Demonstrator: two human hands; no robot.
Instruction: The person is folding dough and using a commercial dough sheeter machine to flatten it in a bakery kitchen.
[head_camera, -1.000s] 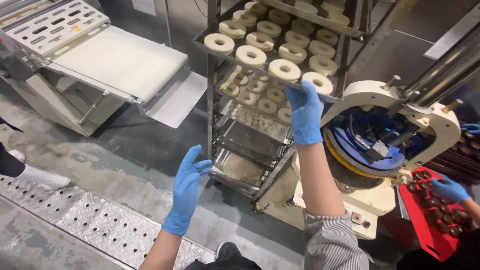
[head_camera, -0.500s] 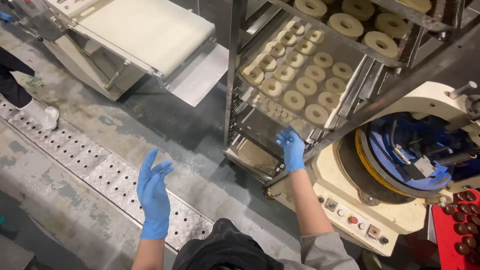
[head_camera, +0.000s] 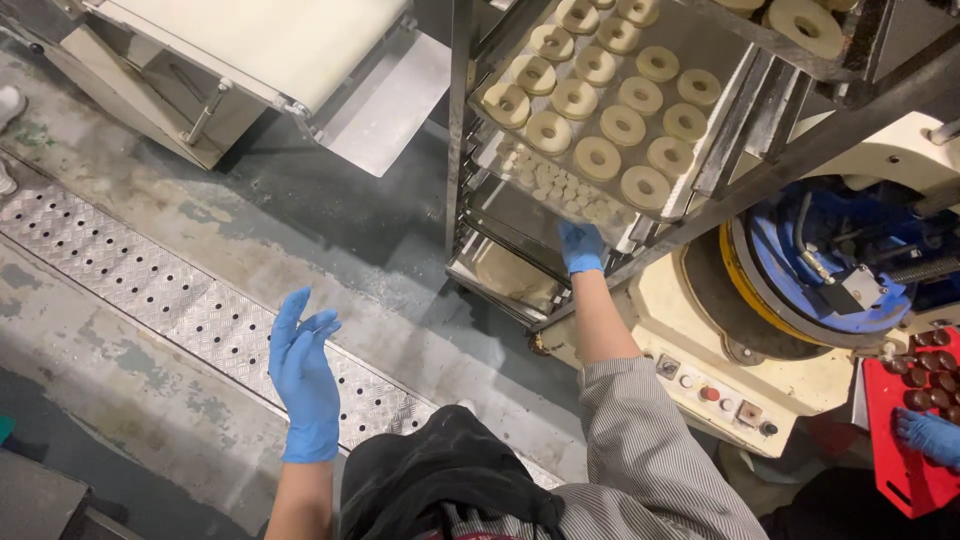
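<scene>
My right hand (head_camera: 581, 246), in a blue glove, reaches into a metal rack (head_camera: 459, 120) and grips the edge of a lower tray (head_camera: 520, 170) carrying small dough rings. Above it sits another tray (head_camera: 700, 40) with several raw ring doughnuts (head_camera: 597, 158). My left hand (head_camera: 303, 375), also blue-gloved, hangs open in the air over the floor and holds nothing. My striped sleeve and black apron fill the bottom of the view.
A cream and blue round machine (head_camera: 800, 290) with buttons stands right of the rack. Another person's blue-gloved hand (head_camera: 928, 436) touches a red tray (head_camera: 905, 440) of dark pieces at far right. A dough sheeter (head_camera: 250, 50) stands at top left. A metal grate (head_camera: 170, 300) crosses the floor.
My right hand dropped from the upper tray of doughnuts to a lower tray in the rack. My view tilted downward and my left hand stayed open at my side.
</scene>
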